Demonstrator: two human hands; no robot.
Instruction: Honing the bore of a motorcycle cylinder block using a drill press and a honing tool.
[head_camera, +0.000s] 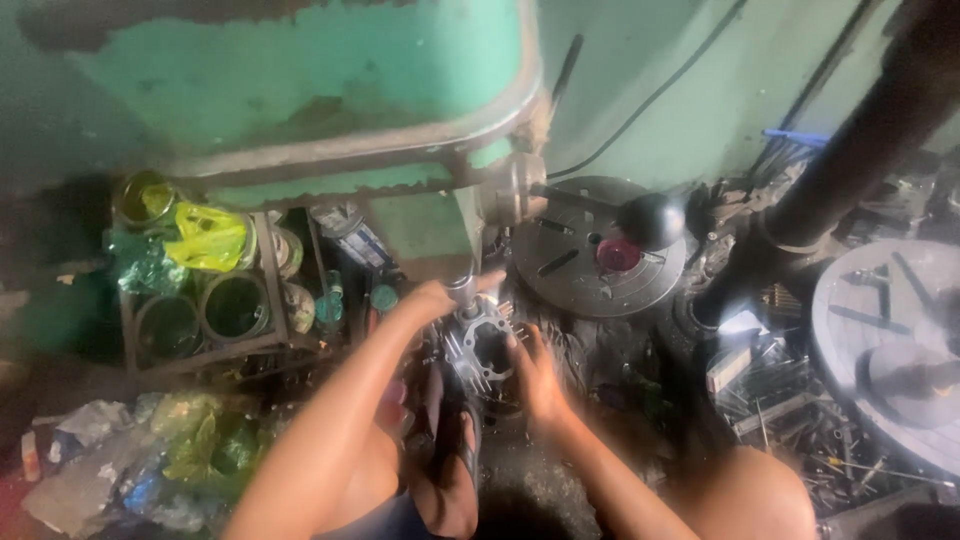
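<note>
- Left hand (430, 298) curls around the spindle (462, 287) above the finned metal part (482, 347).
- Right hand (535, 372) lies spread, seemingly pressing on that part's edge.

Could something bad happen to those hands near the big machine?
Maybe. The left hand is touching the spindle, so it might get pinched there. The right hand alone steadies the finned metal part, which could slip. A sandalled foot sits right below it.
</note>
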